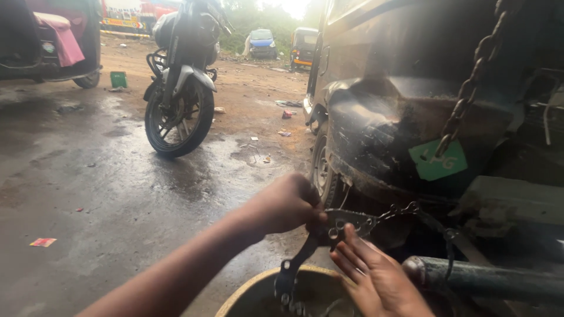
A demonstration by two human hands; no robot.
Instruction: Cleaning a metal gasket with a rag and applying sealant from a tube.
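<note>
My left hand [285, 204] is closed around one end of a dark metal bracket with holes [346, 223], held up beside the vehicle. My right hand [376, 276] reaches up from below, its fingers spread and its fingertips touching the underside of the same bracket. A dark flat arm [294, 267] hangs from the bracket down into a round yellowish basin [252, 296]. A short chain [402, 209] links the bracket to a bent rod on the right.
A black three-wheeler body [388, 123] with a green tag [437, 159] and a hanging chain [473, 82] fills the right. A steel pipe [487, 280] lies at lower right. A parked motorcycle [179, 88] stands on the wet ground [88, 194]; other vehicles are far behind.
</note>
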